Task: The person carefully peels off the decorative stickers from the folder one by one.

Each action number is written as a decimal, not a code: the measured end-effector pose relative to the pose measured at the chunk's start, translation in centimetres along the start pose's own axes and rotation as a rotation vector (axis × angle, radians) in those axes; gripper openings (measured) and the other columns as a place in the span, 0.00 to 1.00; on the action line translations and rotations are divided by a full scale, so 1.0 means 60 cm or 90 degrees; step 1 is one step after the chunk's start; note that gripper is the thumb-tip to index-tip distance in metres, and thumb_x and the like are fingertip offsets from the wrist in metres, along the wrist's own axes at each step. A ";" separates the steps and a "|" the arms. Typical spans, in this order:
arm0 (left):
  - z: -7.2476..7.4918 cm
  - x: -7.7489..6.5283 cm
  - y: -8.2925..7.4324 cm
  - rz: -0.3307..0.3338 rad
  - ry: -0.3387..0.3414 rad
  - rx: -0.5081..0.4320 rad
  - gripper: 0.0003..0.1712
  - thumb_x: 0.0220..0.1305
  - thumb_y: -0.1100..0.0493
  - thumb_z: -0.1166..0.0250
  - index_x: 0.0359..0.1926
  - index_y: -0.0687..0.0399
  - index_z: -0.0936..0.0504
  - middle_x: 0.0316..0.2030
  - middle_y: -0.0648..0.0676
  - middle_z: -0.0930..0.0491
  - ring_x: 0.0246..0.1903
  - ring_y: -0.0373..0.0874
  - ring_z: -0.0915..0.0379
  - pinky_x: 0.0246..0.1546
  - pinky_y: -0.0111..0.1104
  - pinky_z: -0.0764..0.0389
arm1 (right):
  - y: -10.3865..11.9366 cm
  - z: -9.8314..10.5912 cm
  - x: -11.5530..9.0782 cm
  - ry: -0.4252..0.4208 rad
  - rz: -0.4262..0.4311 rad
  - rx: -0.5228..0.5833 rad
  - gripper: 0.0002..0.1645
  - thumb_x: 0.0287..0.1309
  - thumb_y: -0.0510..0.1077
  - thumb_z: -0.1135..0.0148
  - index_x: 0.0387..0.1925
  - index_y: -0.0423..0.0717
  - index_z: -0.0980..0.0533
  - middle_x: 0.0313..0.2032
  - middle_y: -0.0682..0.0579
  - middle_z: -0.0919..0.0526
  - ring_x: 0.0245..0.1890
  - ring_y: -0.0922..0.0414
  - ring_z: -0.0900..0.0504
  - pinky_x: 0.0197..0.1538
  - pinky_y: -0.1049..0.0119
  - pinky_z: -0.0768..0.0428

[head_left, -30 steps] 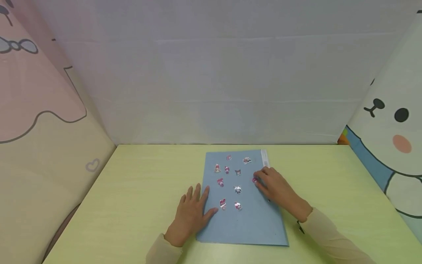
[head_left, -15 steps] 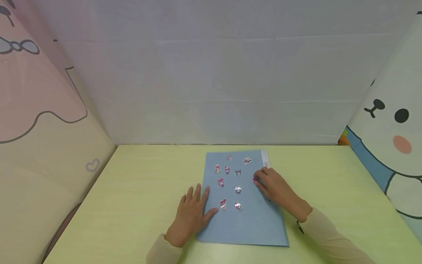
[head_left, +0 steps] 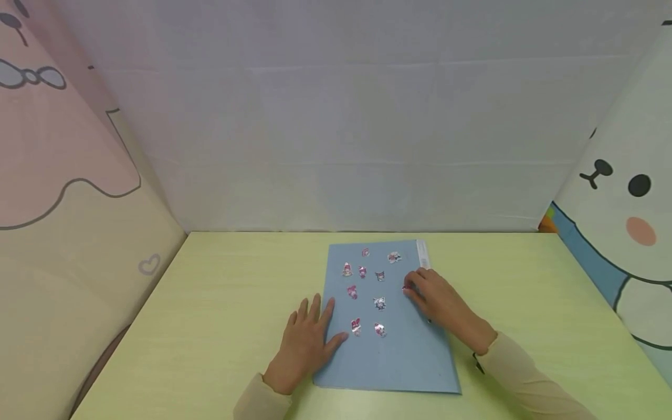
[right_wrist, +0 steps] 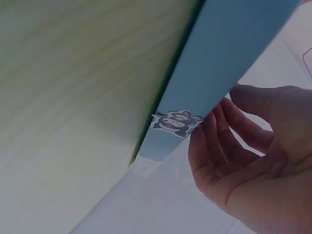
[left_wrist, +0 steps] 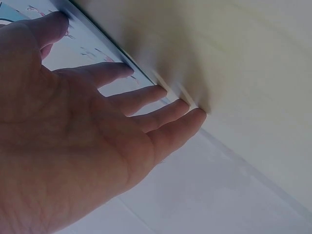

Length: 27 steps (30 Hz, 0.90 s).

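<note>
Sticker [head_left: 405,288] pinched by the right hand [head_left: 440,298] seems light, flimsy, best held by its rim; the left hand [head_left: 303,345] lies spread.

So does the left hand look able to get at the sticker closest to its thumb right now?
Probably yes: the left hand lies with fingers spread at the board's left edge, and nothing shows between its thumb and the sticker.
</note>
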<state>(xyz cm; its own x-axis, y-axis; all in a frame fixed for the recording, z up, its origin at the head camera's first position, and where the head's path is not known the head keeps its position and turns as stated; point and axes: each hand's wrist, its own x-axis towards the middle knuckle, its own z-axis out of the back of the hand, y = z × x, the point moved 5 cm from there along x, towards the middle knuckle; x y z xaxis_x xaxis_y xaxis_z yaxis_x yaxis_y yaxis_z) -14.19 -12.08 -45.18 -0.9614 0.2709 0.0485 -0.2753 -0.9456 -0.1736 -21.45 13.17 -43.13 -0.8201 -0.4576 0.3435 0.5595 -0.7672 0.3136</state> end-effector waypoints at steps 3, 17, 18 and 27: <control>0.000 0.000 0.000 0.000 0.000 -0.001 0.41 0.69 0.37 0.38 0.73 0.57 0.29 0.69 0.68 0.31 0.69 0.68 0.37 0.63 0.58 0.31 | -0.001 0.000 0.000 -0.004 0.000 0.007 0.09 0.59 0.32 0.28 0.39 0.40 0.20 0.32 0.51 0.21 0.32 0.57 0.27 0.37 0.63 0.22; -0.005 0.001 0.001 0.003 0.006 -0.002 0.41 0.70 0.37 0.39 0.73 0.57 0.30 0.70 0.68 0.32 0.69 0.69 0.38 0.64 0.59 0.32 | -0.004 0.003 -0.002 -0.043 0.000 0.035 0.11 0.57 0.28 0.29 0.38 0.41 0.20 0.31 0.53 0.21 0.30 0.60 0.26 0.36 0.63 0.20; -0.005 0.001 0.001 0.003 0.006 -0.002 0.41 0.70 0.37 0.39 0.73 0.57 0.30 0.70 0.68 0.32 0.69 0.69 0.38 0.64 0.59 0.32 | -0.004 0.004 -0.002 -0.043 -0.003 0.037 0.11 0.57 0.28 0.29 0.37 0.42 0.20 0.31 0.53 0.21 0.30 0.60 0.26 0.36 0.64 0.20; -0.005 0.001 0.002 0.004 0.010 0.000 0.41 0.70 0.37 0.39 0.73 0.57 0.30 0.70 0.68 0.32 0.69 0.69 0.38 0.64 0.59 0.32 | -0.014 0.014 -0.007 -0.066 -0.009 0.059 0.10 0.57 0.27 0.30 0.37 0.40 0.21 0.32 0.50 0.21 0.31 0.59 0.24 0.36 0.63 0.19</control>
<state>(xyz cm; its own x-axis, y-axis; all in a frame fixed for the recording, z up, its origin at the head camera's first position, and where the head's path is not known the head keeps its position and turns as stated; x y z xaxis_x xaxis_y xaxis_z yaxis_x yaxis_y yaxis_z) -14.25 -12.11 -45.48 -0.9627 0.2685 0.0322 -0.2699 -0.9471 -0.1735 -21.49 14.35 -42.79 -0.8140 -0.3944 0.4265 0.5603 -0.7267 0.3974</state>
